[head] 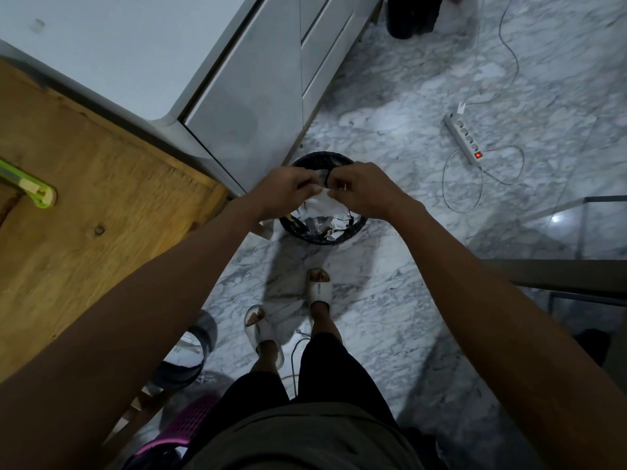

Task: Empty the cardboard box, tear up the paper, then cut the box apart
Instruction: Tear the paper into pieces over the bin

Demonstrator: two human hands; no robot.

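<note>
Both my hands are held over a black waste bin (353, 232) on the marble floor. My left hand (286, 191) and my right hand (359, 188) each pinch the top edge of one white sheet of paper (325, 203), close together. The sheet hangs down into the bin's mouth. Several torn white scraps (334, 228) lie inside the bin. A green box cutter (29, 186) lies at the left edge of the wooden table (101, 205). No cardboard box is in view.
White cabinet drawers (271, 79) stand behind the bin. A white power strip (465, 140) with its cables lies on the floor at the right. A glass table (576, 239) is at the right edge. A grey stool (190, 354) and a pink basket (183, 425) sit under the wooden table.
</note>
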